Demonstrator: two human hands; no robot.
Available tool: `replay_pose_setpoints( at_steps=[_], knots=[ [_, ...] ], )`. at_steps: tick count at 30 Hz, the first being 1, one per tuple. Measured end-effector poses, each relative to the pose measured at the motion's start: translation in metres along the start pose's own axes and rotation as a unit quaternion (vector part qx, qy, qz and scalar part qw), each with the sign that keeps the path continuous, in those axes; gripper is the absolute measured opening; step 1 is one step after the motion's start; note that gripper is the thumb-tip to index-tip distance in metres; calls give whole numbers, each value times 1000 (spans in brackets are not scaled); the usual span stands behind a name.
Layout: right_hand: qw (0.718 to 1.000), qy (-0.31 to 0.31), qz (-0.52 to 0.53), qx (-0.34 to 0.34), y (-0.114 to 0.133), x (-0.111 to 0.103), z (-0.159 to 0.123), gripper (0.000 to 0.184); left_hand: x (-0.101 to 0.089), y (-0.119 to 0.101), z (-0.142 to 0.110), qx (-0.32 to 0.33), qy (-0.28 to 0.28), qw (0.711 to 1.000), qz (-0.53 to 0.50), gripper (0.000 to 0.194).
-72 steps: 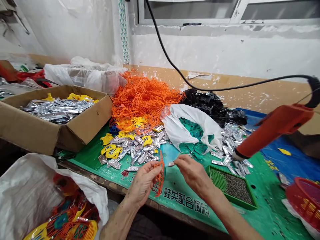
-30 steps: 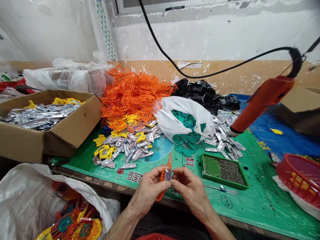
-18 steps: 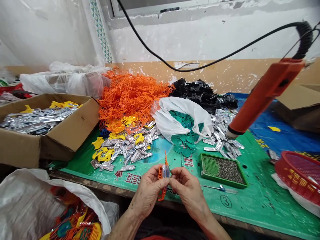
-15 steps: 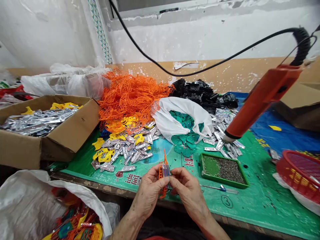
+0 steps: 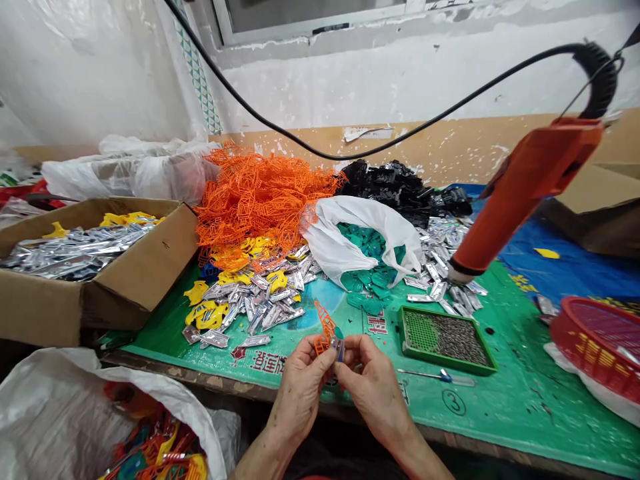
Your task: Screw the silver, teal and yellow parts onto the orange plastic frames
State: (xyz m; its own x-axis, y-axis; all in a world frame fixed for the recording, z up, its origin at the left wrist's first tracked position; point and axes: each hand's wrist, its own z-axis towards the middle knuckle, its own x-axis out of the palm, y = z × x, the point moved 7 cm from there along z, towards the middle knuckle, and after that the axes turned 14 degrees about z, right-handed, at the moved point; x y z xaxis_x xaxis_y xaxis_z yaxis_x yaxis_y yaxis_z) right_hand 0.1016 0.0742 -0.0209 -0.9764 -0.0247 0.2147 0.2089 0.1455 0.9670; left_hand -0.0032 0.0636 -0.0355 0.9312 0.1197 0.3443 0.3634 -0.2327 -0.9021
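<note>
Near the table's front edge, my left hand [image 5: 303, 380] pinches an orange plastic lattice piece [image 5: 325, 321], whose narrow end points up and away. My right hand [image 5: 373, 383] closes its thumb and fingers on a small silver metallic-looking part [image 5: 340, 348] set against the orange piece. A bit of green plastic [image 5: 338, 332] shows between them. My fingertips hide most of how the parts sit together. To the right of my hands are a green tray of small screws [image 5: 447, 339] and a screwdriver [image 5: 443, 377] lying flat.
An orange power screwdriver [image 5: 525, 200] hangs at right on a black cable [image 5: 280, 130]. Behind lie orange lattice pieces [image 5: 260, 200], black parts [image 5: 395, 190] and a white bag [image 5: 325, 233] of green pieces. Silver parts [image 5: 263, 310], a carton [image 5: 145, 267] and a red basket [image 5: 595, 360] flank them.
The orange piece has tilted to the left and turned in my fingers; a green bit now shows at it. My hands stay close together, and the view has shifted slightly.
</note>
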Motion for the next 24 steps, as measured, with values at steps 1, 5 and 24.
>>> replay_pose_setpoints(
  at_steps=[1, 5, 24],
  knots=[
    [1000, -5, 3, -5, 1, 0, 0, 18, 0, -1, 0, 4, -4, 1000, -10, 16],
    [997, 14, 60, -36, 9, -4, 0, 23, 0, -5, 4, 7, 4, 996, -94, 15],
    [985, 26, 167, 35, 7, -30, 21, 30, -3, 0, 11, -25, 16, 988, -154, 23]
  ],
)
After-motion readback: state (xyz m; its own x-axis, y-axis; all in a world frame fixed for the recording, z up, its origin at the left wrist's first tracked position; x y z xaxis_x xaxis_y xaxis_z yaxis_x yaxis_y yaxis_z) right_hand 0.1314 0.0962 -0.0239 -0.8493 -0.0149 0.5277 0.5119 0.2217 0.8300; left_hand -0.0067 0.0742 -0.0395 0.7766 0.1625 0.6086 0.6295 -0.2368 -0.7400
